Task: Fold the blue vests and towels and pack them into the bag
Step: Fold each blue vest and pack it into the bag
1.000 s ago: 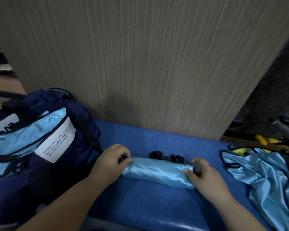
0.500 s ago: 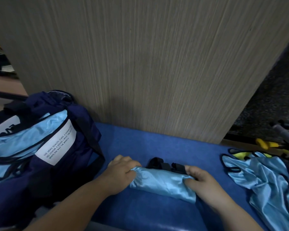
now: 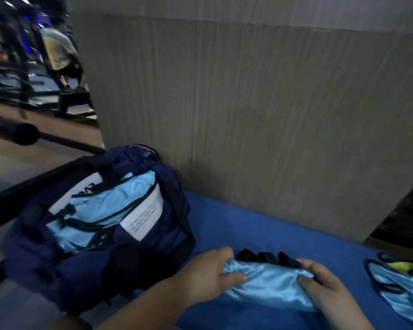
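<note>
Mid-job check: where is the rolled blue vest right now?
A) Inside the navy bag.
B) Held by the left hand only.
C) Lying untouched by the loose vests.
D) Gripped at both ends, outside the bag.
D: left hand and right hand each grip an end of the rolled vest, right of the navy bag.
</note>
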A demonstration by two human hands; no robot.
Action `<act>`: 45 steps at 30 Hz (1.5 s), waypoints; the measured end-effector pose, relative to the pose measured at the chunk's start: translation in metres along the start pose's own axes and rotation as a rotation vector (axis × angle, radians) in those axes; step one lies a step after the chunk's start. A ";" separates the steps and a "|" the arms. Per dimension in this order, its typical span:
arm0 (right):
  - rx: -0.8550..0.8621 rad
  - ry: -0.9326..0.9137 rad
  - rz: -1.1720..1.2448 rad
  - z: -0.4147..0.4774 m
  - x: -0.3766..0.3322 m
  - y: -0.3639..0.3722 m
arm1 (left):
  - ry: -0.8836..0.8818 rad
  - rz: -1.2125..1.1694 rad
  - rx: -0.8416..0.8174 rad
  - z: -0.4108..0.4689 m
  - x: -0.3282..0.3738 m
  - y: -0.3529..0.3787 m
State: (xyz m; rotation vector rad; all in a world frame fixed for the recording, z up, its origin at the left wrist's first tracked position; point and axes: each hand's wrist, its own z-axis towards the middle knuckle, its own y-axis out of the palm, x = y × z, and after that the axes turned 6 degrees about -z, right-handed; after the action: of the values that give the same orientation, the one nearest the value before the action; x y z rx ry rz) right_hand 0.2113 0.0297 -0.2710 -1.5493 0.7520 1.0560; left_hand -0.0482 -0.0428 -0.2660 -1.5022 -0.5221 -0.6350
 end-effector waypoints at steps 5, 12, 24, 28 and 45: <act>0.009 -0.074 0.085 0.003 -0.021 0.032 | -0.013 -0.261 0.094 -0.021 -0.006 -0.035; 0.024 -0.194 0.285 0.042 -0.111 0.103 | 0.066 -0.233 0.499 -0.055 -0.013 -0.125; -0.009 -0.476 -0.064 0.082 -0.265 0.249 | -0.380 -0.232 0.906 -0.098 -0.091 -0.207; -0.108 -0.507 -0.306 0.087 -0.268 0.278 | -0.600 0.171 0.674 -0.096 -0.105 -0.211; -0.110 -0.215 -0.518 0.091 -0.228 0.279 | -0.215 0.321 0.161 -0.044 -0.127 -0.184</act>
State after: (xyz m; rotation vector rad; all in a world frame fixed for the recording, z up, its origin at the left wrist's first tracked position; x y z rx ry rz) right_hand -0.1495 0.0380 -0.1823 -1.5758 0.1294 0.8615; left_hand -0.2686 -0.0719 -0.2157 -1.4677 -0.4701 -0.1785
